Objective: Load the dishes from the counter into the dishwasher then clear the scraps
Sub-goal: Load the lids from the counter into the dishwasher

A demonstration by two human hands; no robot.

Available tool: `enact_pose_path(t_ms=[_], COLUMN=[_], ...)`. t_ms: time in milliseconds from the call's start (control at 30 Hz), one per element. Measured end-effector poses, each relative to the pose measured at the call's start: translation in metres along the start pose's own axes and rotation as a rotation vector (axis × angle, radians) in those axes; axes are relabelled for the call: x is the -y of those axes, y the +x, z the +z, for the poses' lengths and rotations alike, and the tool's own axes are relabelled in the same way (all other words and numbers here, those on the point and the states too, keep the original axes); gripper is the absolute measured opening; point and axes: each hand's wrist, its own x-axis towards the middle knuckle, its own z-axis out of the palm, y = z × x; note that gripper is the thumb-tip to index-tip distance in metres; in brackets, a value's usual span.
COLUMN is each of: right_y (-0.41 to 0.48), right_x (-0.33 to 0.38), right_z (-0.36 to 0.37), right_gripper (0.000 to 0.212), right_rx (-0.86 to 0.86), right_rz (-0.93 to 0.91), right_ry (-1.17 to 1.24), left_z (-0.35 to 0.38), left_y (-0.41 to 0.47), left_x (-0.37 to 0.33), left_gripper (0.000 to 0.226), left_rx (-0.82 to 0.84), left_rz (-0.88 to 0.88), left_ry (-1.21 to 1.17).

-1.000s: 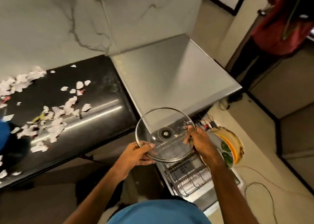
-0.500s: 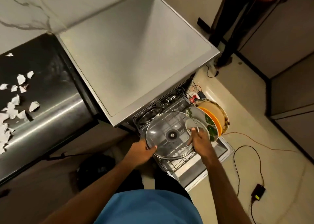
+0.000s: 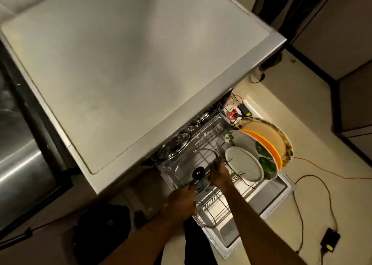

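The kitchen has a pale floor [image 3: 314, 107], and the dishwasher [image 3: 130, 63] stands open with its rack [image 3: 217, 208] pulled out. The left hand [image 3: 180, 199] and right hand [image 3: 220, 174] grip the rim of the glass lid [image 3: 186, 169], low over the rack. Plates [image 3: 244, 163] already stand at its right side. The scraps are not in view, so I judge that step is still left.

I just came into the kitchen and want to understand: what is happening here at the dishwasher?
A person holds a glass lid low over the pulled-out rack of the dishwasher, left hand at its near edge, right hand at its right rim. Whether it already rests on the rack is unclear. Four plates stand on edge at the rack's right side.
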Motion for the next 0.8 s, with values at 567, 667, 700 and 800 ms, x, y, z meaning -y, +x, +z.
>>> enact_pose_path(t_ms=[567, 667, 700, 800], right_y=[0.140, 0.134, 0.127, 0.119], right_x=[-0.022, -0.021, -0.018, -0.022], right_z=[0.097, 0.090, 0.086, 0.084], right_gripper=[0.059, 0.060, 0.056, 0.064], right_rx=[0.108, 0.152, 0.186, 0.259], right_rz=[0.152, 0.125, 0.126, 0.135], right_ry=[0.183, 0.268, 0.307, 0.353], left_z=[0.047, 0.047, 0.045, 0.037], left_y=[0.115, 0.114, 0.113, 0.106], left_x=[0.076, 0.071, 0.068, 0.059], left_gripper=[0.069, 0.073, 0.074, 0.073], left_rx=[-0.061, -0.086, -0.096, -0.116], left_rz=[-0.152, -0.165, -0.164, -0.160], left_ry=[-0.126, -0.142, -0.158, -0.183])
